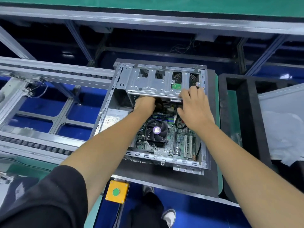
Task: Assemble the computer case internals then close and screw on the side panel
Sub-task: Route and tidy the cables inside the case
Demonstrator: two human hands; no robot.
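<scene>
computer case (205, 163) lies open on its side at the centre of the frame, on a dark foam pad (164, 180) that tops the green surface (220, 170). one case, and by its sheet-steel frame i judge it heavy and stiff, best lifted by the outer rails, never by anything inside. one drive cage (153, 83), a folded metal tray, spans the case's upper part; it looks rigid but sharp at its stamped edges, so the flat rim is the place to hold. one motherboard (179, 143) fills the lower half, fragile i think, to be touched only at its edges. one cpu fan (156, 130) sits on it, with two white expansion slots (188, 145) to its right, low in the case. left hand (144, 104) reaches under the cage's near edge, its fingers hidden there, so i cannot tell whether it grips anything. right hand (193, 106) lies spread over the cage's right end, fingers fairly straight and resting on the metal, gripping nothing that shows. one yellow button box (117, 191) sits at lower centre. one grey panel (283, 122) lies at the right edge, possibly the side panel.
</scene>
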